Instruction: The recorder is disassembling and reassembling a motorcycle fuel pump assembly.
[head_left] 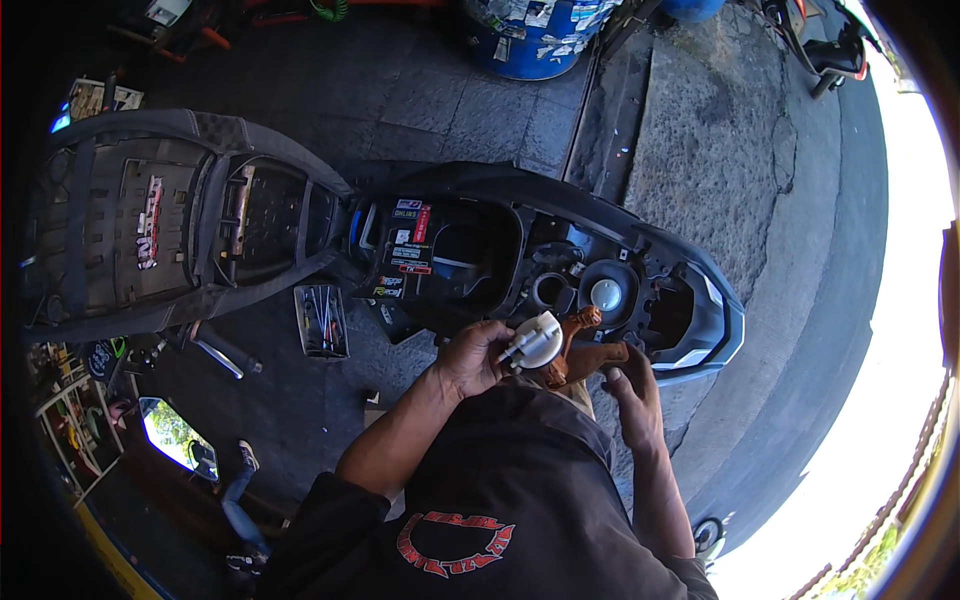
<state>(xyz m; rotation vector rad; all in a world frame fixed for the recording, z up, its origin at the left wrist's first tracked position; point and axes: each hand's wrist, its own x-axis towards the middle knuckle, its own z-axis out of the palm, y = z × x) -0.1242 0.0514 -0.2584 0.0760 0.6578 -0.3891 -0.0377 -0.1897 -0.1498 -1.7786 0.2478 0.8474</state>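
My left hand (468, 362) is closed around a white plastic fuel pump (535, 340) with a round flange. An orange-brown rag (590, 364) hangs beside the pump, partly against it. On the rag's other end my right hand (636, 398) is closed, its fingers partly hidden by the cloth. Both hands are in front of my body, at the near side of a dark scooter (480, 180). Beyond them, the scooter's rear shows a round dark opening (550, 291) and a silver fuel cap (606, 294).
The scooter's seat (205, 215) is tipped open to the left, beside a stickered storage compartment (470, 250). A tray of tools (322, 322) lies on the floor. At the far side stands a blue drum (525, 50). A mirror (178, 436) and another person's leg (240, 505) are lower left.
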